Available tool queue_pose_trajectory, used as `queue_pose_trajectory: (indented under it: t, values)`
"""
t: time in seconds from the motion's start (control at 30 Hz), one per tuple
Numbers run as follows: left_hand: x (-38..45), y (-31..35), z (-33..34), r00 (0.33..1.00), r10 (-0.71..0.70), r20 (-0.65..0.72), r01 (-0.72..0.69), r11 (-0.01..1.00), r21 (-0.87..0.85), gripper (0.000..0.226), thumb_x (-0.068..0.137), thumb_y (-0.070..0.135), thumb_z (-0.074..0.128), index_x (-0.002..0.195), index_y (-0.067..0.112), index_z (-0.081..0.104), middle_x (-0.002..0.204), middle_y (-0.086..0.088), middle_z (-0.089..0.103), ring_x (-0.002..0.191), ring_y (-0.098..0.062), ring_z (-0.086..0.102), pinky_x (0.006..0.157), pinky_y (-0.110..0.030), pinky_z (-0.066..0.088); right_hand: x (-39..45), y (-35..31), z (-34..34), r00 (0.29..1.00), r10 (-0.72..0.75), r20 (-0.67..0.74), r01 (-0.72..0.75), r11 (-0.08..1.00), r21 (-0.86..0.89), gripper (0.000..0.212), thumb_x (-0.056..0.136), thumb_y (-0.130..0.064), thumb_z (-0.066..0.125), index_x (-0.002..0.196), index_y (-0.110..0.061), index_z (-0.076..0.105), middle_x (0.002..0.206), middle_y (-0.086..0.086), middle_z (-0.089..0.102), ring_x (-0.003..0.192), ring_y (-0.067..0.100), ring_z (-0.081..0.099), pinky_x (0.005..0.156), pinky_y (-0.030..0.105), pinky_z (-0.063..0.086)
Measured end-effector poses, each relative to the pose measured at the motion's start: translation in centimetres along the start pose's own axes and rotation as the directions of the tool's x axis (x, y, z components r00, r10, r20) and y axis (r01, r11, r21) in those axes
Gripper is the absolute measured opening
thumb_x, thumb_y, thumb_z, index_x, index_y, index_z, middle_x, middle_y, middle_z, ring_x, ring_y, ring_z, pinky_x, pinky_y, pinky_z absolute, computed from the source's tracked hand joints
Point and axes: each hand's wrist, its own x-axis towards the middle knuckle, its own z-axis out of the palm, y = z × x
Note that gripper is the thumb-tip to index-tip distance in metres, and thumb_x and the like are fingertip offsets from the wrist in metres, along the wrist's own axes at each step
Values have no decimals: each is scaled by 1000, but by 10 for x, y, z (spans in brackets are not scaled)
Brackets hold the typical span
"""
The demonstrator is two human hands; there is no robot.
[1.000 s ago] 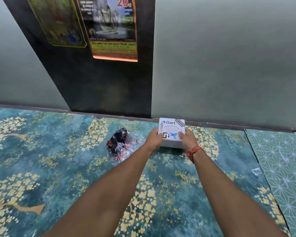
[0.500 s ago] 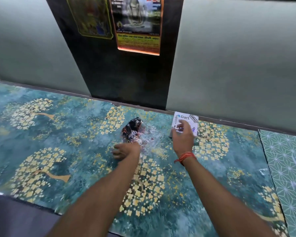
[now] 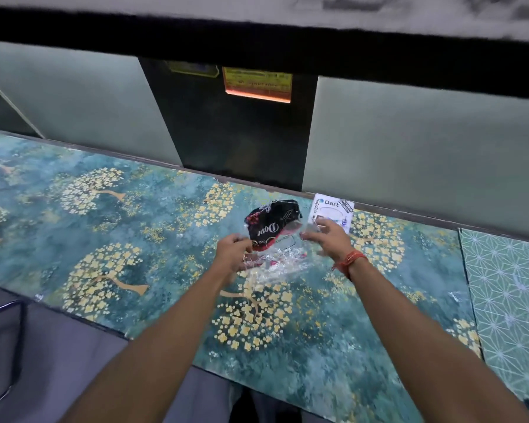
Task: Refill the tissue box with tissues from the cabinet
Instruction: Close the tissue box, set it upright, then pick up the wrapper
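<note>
The clear plastic tissue packet (image 3: 272, 254), black-printed at its far end, is lifted just above the patterned counter (image 3: 135, 239), pinched at opposite edges: the left hand (image 3: 234, 254) closes on its near-left side, the right hand (image 3: 326, 239) on its right, probably to pull the wrapper open. The white tissue box (image 3: 332, 210) stands just behind the right hand, against the wall (image 3: 409, 141), within easy reach for filling.

one white box (image 3: 331, 212), one plastic packet (image 3: 272, 236) (crinkled), two hands
</note>
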Motion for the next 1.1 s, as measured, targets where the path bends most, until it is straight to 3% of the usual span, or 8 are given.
queue_pose_trajectory:
  t: [0.2, 0.4, 0.5, 0.6, 0.77, 0.87, 0.97, 1.1]
  values:
    - [-40, -14, -19, 998, 1, 63, -3, 999, 35, 12, 89, -12, 55, 96, -5, 62, 94, -20, 67, 60, -17, 61, 44, -20, 50, -44, 12, -16, 988, -82, 131, 55, 979, 199, 17, 83, 10, 62, 90, -4, 68, 89, 12, 73, 67, 19, 71, 48, 23, 54]
    - [-81, -30, -29, 961, -140, 240, 203, 943, -264, 8, 92, -4, 51, 90, -1, 58, 88, -16, 58, 54, -13, 59, 40, -18, 51, -101, 43, -17, 1000, 21, 13, -25, 911, 412, 46, 80, 26, 49, 48, -6, 58, 63, 5, 72, 59, 20, 66, 42, 25, 53]
    - [-104, -43, -48, 856, -213, 471, 331, 926, -183, 18, 84, 17, 53, 91, 1, 55, 93, -20, 65, 75, -31, 68, 48, -32, 58, -142, 55, -26, 1000, -15, 7, 10, 902, 432, 40, 79, 31, 40, 55, 1, 52, 77, 14, 67, 66, 20, 65, 42, 22, 52]
    - [-125, -57, -53, 711, -303, 635, 364, 931, 36, 58, 84, 46, 54, 113, -1, 68, 125, -26, 63, 118, -43, 59, 95, -56, 52, -189, 71, -27, 992, -91, 82, 56, 932, 357, 56, 76, 32, 37, 44, -7, 62, 76, 11, 71, 65, 17, 69, 51, 23, 57]
    - [-203, -114, -29, 430, -378, 820, 120, 924, 364, 40, 79, 16, 74, 111, -7, 68, 101, -19, 74, 86, -25, 74, 84, -37, 59, -267, 110, -7, 994, -48, 93, 26, 973, 228, 38, 74, 20, 49, 64, -8, 73, 80, 10, 76, 75, 30, 64, 67, 36, 51]
    - [-228, -164, -18, 541, -329, 774, 111, 940, 322, 45, 77, 6, 74, 117, -10, 62, 105, -22, 73, 86, -24, 72, 87, -37, 57, -319, 136, 6, 989, 127, -69, -88, 905, 416, 13, 90, -10, 61, 102, -9, 67, 103, 10, 66, 79, 25, 61, 59, 31, 56]
    - [-265, -199, -8, 672, -288, 683, 96, 948, 305, 40, 71, 12, 82, 106, -1, 70, 95, -20, 75, 67, -20, 66, 60, -29, 53, -382, 167, 21, 959, 282, -5, -217, 751, 623, 40, 87, -48, 61, 107, -13, 62, 98, 8, 69, 85, 26, 65, 79, 42, 57]
    - [-309, -234, 12, 736, -241, 632, 77, 958, 276, 16, 84, -2, 69, 100, 0, 69, 78, -16, 73, 54, -21, 68, 48, -26, 54, -442, 210, 32, 961, 269, -65, -180, 784, 594, 15, 83, -16, 71, 98, -12, 67, 90, 6, 69, 76, 21, 67, 72, 42, 60]
